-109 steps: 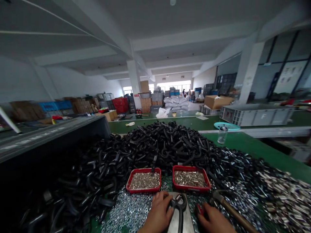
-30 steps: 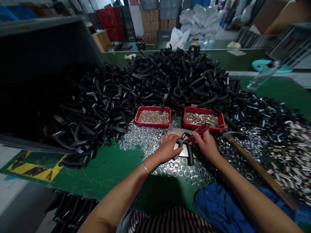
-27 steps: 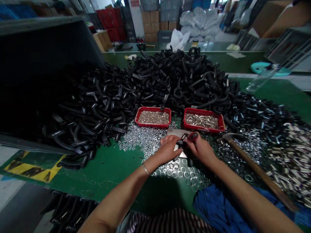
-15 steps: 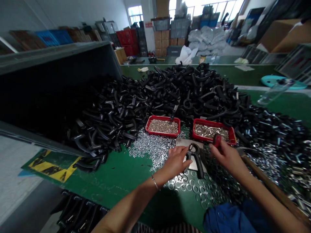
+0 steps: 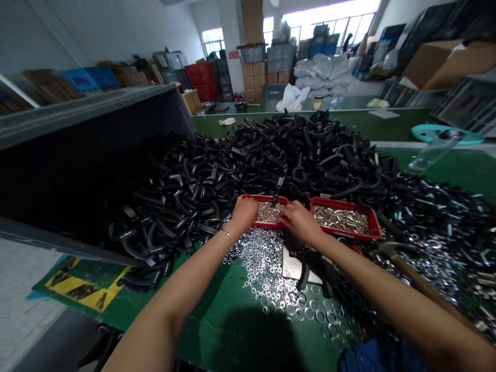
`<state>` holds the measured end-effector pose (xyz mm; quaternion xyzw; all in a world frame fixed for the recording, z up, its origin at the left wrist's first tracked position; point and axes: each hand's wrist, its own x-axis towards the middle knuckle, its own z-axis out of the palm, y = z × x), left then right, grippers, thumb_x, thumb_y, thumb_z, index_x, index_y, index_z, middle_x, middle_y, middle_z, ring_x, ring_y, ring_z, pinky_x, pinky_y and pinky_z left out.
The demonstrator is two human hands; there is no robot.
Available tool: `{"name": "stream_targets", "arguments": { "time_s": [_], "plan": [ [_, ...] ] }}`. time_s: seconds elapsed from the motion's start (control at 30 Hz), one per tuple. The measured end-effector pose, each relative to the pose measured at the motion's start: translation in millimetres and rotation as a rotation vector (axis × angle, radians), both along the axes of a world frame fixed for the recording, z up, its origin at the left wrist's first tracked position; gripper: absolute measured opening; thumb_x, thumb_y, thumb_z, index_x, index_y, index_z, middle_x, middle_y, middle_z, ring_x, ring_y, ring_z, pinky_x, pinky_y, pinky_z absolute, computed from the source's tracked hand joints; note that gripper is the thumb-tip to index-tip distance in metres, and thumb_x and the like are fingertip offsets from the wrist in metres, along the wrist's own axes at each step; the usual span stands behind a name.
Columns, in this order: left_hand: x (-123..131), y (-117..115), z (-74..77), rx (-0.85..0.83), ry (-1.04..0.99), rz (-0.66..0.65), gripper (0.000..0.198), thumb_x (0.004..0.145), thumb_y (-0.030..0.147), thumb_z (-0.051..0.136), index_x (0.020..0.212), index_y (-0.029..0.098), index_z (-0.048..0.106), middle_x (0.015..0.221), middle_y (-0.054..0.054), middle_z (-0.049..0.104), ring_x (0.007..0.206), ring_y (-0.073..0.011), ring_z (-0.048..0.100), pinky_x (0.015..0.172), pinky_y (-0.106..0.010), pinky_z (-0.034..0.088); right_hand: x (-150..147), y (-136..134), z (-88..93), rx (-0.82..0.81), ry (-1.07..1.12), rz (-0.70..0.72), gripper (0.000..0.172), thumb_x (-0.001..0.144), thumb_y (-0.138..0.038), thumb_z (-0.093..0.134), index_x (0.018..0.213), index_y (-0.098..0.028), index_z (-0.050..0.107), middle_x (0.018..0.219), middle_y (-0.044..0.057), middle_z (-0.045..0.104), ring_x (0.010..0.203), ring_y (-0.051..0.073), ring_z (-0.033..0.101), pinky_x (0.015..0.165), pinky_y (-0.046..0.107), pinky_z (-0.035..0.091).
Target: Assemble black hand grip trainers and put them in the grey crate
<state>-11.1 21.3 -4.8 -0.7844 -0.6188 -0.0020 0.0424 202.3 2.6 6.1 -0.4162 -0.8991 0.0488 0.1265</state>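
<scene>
Both my hands reach over the left red tray (image 5: 248,197), which is full of small silver parts. My left hand (image 5: 244,210) rests on the tray's near left corner with its fingers curled down into the parts. My right hand (image 5: 297,220) hovers at the tray's right end, fingers bunched together and pointing left. What either hand pinches is hidden. Behind my right wrist, a black handle piece (image 5: 304,274) lies on a small metal plate (image 5: 291,266). A second red tray (image 5: 372,222) of longer silver pins sits just to the right.
A big heap of black curved handles (image 5: 271,155) fills the green table (image 5: 232,330) behind the trays, spilling from a dark bin (image 5: 77,155) on the left. Loose washers (image 5: 267,268) cover the near table. A hammer (image 5: 403,266) lies right, and a glass bottle (image 5: 434,153) stands farther back.
Both hands left the black handle piece on the metal plate and moved forward to the left red tray. The red-handled tool is no longer in my right hand. The view tilted up.
</scene>
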Motion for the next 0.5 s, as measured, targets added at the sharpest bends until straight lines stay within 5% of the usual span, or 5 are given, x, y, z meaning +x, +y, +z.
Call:
{"name": "stream_targets", "arguments": {
  "time_s": [0.17,0.5],
  "plan": [
    [-1.4,-4.7,-7.1,0.035,0.036,0.018,0.027,0.092,0.009,0.044,0.102,0.009,0.069,0.106,-0.017,0.068,0.105,-0.0281,0.06,0.092,-0.041,0.04,-46.0,44.6,-18.0,-0.017,-0.057,0.068,0.009,0.086,-0.016,0.065,0.083,-0.014,0.073,0.09,0.013,0.07,0.096,0.027,0.054,0.084,0.034,0.038],
    [-10.7,-8.3,-22.2,0.175,-0.118,-0.028,0.023,0.095,0.012,0.042,0.103,0.012,0.064,0.101,-0.015,0.067,0.102,-0.0294,0.06,0.093,-0.043,0.042,-40.2,46.9,-42.6,-0.11,0.068,-0.029,0.015,0.093,-0.016,0.058,0.098,-0.013,0.071,0.102,0.014,0.07,0.102,0.024,0.055,0.093,0.033,0.037]
  ]
}}
